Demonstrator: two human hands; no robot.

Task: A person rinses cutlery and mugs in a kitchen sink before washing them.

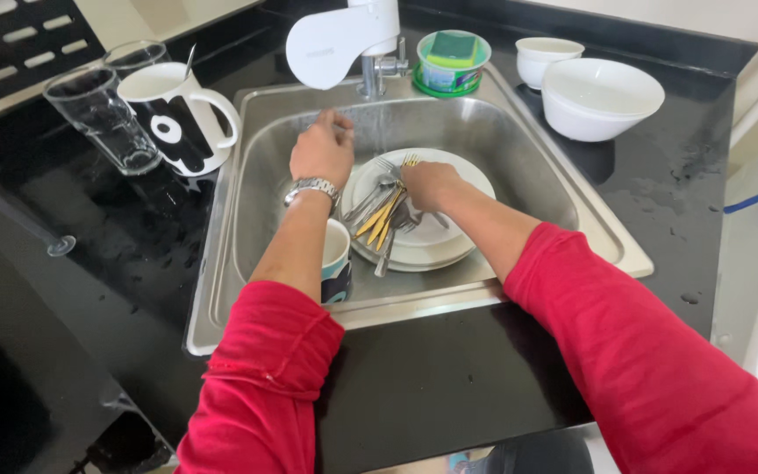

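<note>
Red sleeves (265, 386) reaching into sink (519, 158). Right hand (430, 183) closed on cutlery (385, 213) atop stacked plates (449, 241), likely gathering. Left hand (322, 149) under faucet (339, 39), fingers curled, holding nothing visible. Mug (336, 263) beside wrist.

Mixed silver and gold-handled cutlery (385, 215) lies in a loose bundle across stacked white plates (449, 246), flat on the sink (519, 167) floor.

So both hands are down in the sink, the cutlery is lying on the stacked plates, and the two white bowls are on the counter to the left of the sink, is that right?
Not quite. In the head view the two white bowls stand on the counter to the right of the sink, not the left. The left hand and right hand are in the sink, and the cutlery lies on the stacked plates.
</note>
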